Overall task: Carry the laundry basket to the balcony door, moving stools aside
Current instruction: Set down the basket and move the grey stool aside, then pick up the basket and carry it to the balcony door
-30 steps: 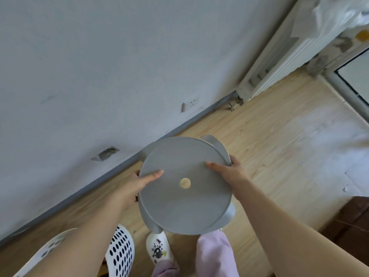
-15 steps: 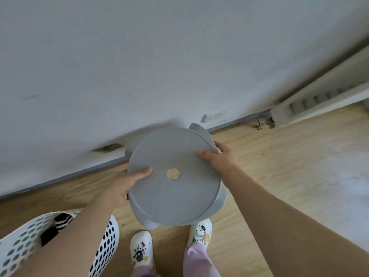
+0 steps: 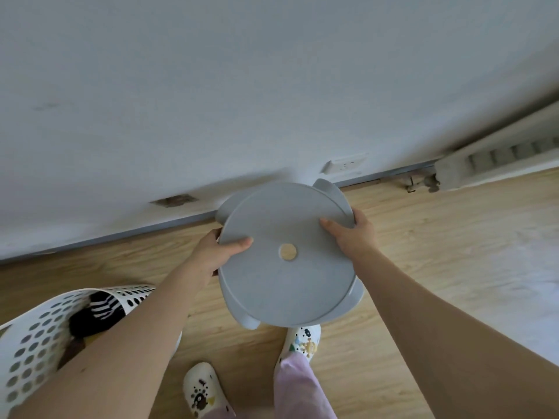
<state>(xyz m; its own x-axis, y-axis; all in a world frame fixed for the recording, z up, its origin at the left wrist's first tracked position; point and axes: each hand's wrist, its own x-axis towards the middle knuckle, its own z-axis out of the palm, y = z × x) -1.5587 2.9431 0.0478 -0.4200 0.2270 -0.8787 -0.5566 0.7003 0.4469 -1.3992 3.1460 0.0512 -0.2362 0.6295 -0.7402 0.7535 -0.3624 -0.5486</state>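
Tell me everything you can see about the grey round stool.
The grey round plastic stool has a flat matte seat with a central hole and curved legs showing past its rim. It is tilted over the wooden floor near the wall, gripped at opposite edges by the left hand and right hand.

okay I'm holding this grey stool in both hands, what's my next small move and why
Probably set the grey stool down by the wall. Both your left hand and right hand grip its seat rim, so neither is free for the laundry basket at your left.
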